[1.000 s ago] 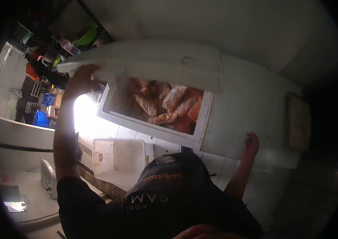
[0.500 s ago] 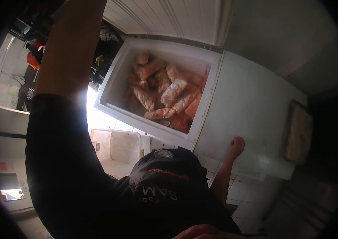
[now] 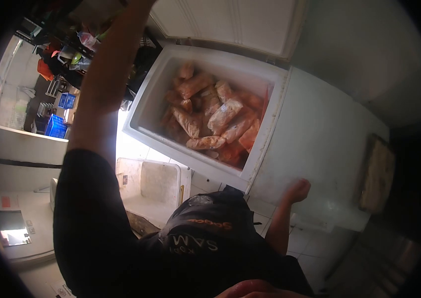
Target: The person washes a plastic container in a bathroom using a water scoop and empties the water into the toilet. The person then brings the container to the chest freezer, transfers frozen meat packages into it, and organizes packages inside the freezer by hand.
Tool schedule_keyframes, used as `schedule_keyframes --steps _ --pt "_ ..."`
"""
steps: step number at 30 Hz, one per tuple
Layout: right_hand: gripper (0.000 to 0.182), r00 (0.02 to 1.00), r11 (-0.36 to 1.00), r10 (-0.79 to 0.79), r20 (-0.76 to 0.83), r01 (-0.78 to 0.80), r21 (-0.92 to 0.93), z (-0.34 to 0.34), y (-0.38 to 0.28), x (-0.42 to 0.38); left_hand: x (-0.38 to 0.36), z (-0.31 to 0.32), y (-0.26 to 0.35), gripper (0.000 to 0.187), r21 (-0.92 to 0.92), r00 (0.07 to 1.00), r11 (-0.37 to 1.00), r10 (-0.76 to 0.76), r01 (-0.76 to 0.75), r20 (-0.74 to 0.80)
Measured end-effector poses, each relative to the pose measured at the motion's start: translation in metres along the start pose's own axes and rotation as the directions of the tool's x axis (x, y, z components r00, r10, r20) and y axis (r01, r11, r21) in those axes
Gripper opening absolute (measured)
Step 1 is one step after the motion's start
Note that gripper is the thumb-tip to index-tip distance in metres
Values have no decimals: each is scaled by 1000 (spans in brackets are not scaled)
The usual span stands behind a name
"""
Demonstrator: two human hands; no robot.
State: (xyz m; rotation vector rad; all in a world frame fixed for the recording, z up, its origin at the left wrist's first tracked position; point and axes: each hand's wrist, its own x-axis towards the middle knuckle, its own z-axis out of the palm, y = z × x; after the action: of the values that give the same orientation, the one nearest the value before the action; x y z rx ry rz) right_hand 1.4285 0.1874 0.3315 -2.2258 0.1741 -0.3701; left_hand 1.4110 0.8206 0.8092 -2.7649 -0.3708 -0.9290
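A white chest freezer [image 3: 210, 171] stands before me, its left compartment uncovered. Inside lie several frosty, plastic-wrapped packages [image 3: 225, 115], orange-red and piled loosely, with haze over them. My left arm stretches up along the left side towards the raised white lid [image 3: 225, 25]; the hand itself is cut off by the top edge of the view. My right hand [image 3: 298, 190] is closed with its fingers curled in, close over the front part of the freezer's covered right side [image 3: 315, 134]. Nothing shows in that hand.
A white plastic tub [image 3: 158, 181] sits on the tiled floor in front of the freezer. On the covered side's far right rests a brownish, rectangular block-like object [image 3: 377, 174]. Blue crates [image 3: 56, 126] and cluttered shelves are farther left.
The view has shifted, so the freezer and its packages appear farther right. My left arm appears farther right too, uncovering the blue crates. My right hand stays closed over the covered side.
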Motion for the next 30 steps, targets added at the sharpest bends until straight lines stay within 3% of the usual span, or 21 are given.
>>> schedule_keyframes --steps 2,3,5,6,7,9,11,12,14,16,18,19,20,22,23,24,25,26,28,30 --pt "25 999 999 -49 -10 49 -11 3 4 0 -93 19 27 37 -112 994 990 79 -86 -73" --pt "25 998 998 -50 -25 49 -25 3 4 -1 -155 6 76 38 -471 997 882 -44 6 -70" --pt "26 996 997 -71 -48 70 -29 -2 -2 2 -339 16 126 35 -420 925 825 -355 379 137" --pt "26 999 997 34 25 -36 62 -1 -25 3 -431 20 152 37 -361 839 757 -491 544 233" --pt "27 980 978 157 121 -171 116 -8 -31 -1 -504 14 175 33 -462 634 444 -631 767 446" --pt "27 977 962 133 169 -168 214 -4 -13 5 -599 -16 217 36 -504 574 326 -661 800 483" --pt "27 973 937 114 201 -173 304 -5 4 2 -646 -50 237 35 -392 365 126 -691 911 624" --pt "27 978 965 109 180 -147 216 0 5 8 -660 -48 235 35 -423 371 107 -697 900 613" --pt "27 988 994 47 145 -60 88 15 -3 -1 -675 -60 242 35 -433 301 -29 -675 901 673" --pt "28 978 999 -36 204 35 8 29 -49 -34 -691 -45 234 34 -429 290 -41 -677 903 676" --pt "27 933 983 -157 324 116 142 65 -69 -66 -687 -35 221 33 -408 272 -45 -677 912 684" --pt "27 896 976 -81 437 -17 216 107 -45 -70 -667 -28 210 32 -456 337 18 -699 890 630" --pt "27 790 906 51 611 -293 304 105 -96 -101 -648 -19 196 31 -502 403 86 -719 860 566" --pt "32 685 936 19 728 -268 227 143 -141 -137 -614 5 172 30 -553 427 70 -716 830 552" --pt "35 457 923 109 883 -376 80 164 -172 -144 -601 21 159 30 -600 450 57 -718 798 531" --pt "40 365 864 179 914 -503 32 195 -172 -158 -591 41 145 32 -593 458 52 -692 803 559" --pt "45 257 789 234 937 -613 -29 233 -171 -170 -583 64 133 35 -585 428 10 -691 811 582" --pt "55 282 757 320 904 -650 -66 261 -185 -190 -577 90 121 38 -575 398 -30 -692 818 602" --pt "76 296 806 435 850 -550 -221 344 -181 -210 -577 159 98 44 -542 233 -264 -694 798 682" --pt "82 219 775 489 845 -554 -305 426 -151 -223 -582 225 83 59 -335 -4 -314 -735 889 678"
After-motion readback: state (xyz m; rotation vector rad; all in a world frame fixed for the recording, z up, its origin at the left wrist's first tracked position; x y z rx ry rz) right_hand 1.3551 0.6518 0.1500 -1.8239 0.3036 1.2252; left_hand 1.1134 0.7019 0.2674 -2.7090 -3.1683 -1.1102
